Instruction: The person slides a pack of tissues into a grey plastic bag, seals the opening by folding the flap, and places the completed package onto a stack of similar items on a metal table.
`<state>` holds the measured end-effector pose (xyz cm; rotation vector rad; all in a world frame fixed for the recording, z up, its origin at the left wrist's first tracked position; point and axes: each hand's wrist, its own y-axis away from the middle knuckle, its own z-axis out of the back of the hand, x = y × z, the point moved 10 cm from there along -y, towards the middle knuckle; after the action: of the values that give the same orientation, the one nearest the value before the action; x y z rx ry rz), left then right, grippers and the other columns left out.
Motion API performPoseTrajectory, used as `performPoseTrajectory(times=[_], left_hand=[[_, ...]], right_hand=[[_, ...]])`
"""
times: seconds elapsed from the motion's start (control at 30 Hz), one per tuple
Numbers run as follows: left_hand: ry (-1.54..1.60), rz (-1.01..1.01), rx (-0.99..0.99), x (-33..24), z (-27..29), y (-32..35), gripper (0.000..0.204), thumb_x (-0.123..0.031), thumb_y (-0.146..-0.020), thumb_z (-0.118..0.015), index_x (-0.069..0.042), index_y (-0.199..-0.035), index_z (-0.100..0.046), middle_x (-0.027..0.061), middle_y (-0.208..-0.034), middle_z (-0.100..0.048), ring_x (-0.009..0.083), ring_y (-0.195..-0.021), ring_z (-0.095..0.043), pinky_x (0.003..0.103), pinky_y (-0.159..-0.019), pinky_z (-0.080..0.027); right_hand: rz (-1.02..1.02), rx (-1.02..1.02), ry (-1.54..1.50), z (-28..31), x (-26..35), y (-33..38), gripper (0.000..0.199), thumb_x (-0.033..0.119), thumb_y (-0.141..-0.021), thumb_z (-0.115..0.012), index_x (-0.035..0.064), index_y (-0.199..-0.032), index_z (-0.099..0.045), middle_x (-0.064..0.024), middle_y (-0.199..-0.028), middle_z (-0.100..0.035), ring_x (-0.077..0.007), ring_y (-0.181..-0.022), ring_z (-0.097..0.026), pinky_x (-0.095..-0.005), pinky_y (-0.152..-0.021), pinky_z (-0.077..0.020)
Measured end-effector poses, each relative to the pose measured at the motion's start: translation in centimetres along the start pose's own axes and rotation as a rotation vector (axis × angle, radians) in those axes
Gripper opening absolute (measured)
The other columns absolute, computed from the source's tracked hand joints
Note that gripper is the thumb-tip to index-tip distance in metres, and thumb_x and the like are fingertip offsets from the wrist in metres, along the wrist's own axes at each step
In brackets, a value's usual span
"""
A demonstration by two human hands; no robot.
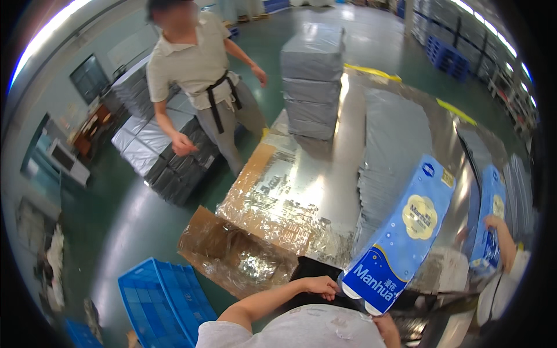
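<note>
A long light-blue and dark-blue printed package (pixel 406 226) lies slanted on the metal-topped table, its near end close to my body. Two white rounded flaps show at that near end. My left hand (pixel 322 286) is just left of the package's near corner, fingers curled together; whether anything is pinched in them is too small to make out. Below the near end is my right hand (pixel 386 326), close against the package's lower edge, with its fingers mostly hidden. Grey plastic bags (pixel 389 145) lie in a long overlapping row beyond and beside the package.
A stack of grey wrapped bundles (pixel 312 87) stands on the table (pixel 301 180). An open cardboard box (pixel 232 255) and blue crate (pixel 165 298) sit left. One person (pixel 194 69) stands beside more bundles (pixel 154 145); a co-worker's hand (pixel 500 227) touches another blue package (pixel 490 214).
</note>
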<state>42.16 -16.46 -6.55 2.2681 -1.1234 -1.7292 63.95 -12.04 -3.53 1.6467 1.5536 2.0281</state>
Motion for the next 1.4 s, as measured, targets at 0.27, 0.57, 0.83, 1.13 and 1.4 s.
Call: performPoseTrajectory(times=[0.27, 0.57, 0.83, 1.13, 1.4], left_hand=[[-0.15, -0.211, -0.5, -4.5, 7.2, 0.5, 0.039, -0.023, -0.082, -0.058, 0.001, -0.111, -0.051, 0.0127, -0.099, -0.059, 0.0187, -0.092, -0.056, 0.029, -0.08, -0.045], [-0.46, -0.203, -0.819, -9.8, 2.2, -1.0, 0.073, -0.032, -0.077, -0.064, 0.005, -0.128, -0.027, 0.0221, -0.109, -0.053, 0.0283, -0.101, -0.054, 0.033, -0.086, -0.042], [-0.29, -0.297, -1.077, -17.8, 18.2, -5.8, 0.038, -0.026, -0.091, -0.041, 0.004, -0.113, -0.048, 0.0155, -0.109, -0.054, 0.0215, -0.102, -0.05, 0.031, -0.088, -0.038], [-0.865, -0.554, -1.141, -33.7, 29.3, -13.5, 0.034, -0.008, -0.08, -0.047, 0.001, -0.112, -0.047, 0.0188, -0.107, -0.054, 0.0315, -0.099, -0.052, 0.035, -0.086, -0.041], [-1.657, -0.56, -1.171, -38.5, 33.7, -20.8, 0.031, -0.014, -0.076, -0.049, -0.001, -0.105, -0.051, 0.0158, -0.102, -0.051, 0.034, -0.093, -0.05, 0.041, -0.081, -0.04]], right_hand=[[0.167, -0.391, 0.059, 14.8, 8.8, -5.1, 0.017, 0.019, -0.084, -0.052, 0.0061, -0.093, -0.058, -0.0001, -0.073, -0.057, -0.0091, -0.063, -0.053, -0.0228, -0.05, -0.0401], [0.458, -0.38, -0.18, 14.8, 21.1, -13.4, 0.048, 0.02, -0.082, -0.057, 0.0001, -0.123, -0.041, -0.0128, -0.113, -0.052, -0.019, -0.101, -0.051, -0.0301, -0.087, -0.0398], [-0.033, 0.295, 0.279, 12.9, 26.1, -17.7, 0.033, 0.022, -0.079, -0.06, 0.0024, -0.105, -0.056, -0.0101, -0.094, -0.061, -0.0211, -0.081, -0.06, -0.0323, -0.07, -0.0484], [1.08, -0.862, 1.386, 17.0, 49.2, -33.0, 0.02, 0.011, -0.074, -0.05, 0.0065, -0.09, -0.062, -0.0174, -0.081, -0.061, -0.0312, -0.08, -0.059, -0.0395, -0.07, -0.046], [0.801, -0.416, 1.024, 20.9, 53.0, -40.3, 0.011, 0.01, -0.07, -0.056, 0.0031, -0.079, -0.057, -0.0167, -0.08, -0.06, -0.0303, -0.07, -0.057, -0.0341, -0.061, -0.0443]])
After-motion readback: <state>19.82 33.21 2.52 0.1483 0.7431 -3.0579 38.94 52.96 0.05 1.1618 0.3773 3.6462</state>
